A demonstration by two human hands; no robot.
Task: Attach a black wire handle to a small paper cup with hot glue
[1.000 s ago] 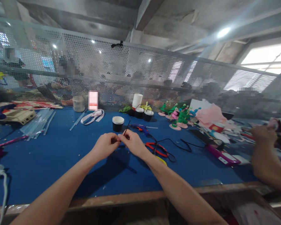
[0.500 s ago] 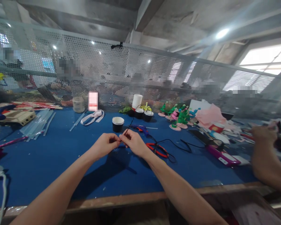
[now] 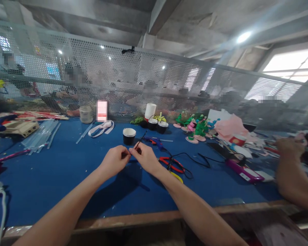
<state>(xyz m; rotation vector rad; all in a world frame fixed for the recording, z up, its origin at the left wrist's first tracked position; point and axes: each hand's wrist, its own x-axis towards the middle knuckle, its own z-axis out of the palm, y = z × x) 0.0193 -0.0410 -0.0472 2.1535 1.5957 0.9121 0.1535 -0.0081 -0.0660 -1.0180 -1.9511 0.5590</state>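
Got both hands up over the blue table (image 3: 53, 171), pinching a thin black wire (image 3: 140, 140) between them. My left hand (image 3: 114, 159) and right hand (image 3: 145, 158) are both closed on it, fingertips almost touching, and its free end pokes out toward 1 o'clock. A black cup (image 3: 129, 135) sits just past it at 12, with red pliers (image 3: 172, 164) at 3.

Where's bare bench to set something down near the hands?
Bare blue mat lies left of the left hand, short of the glue sticks. Right of the right hand it is crowded: red pliers, black cable, purple tool.
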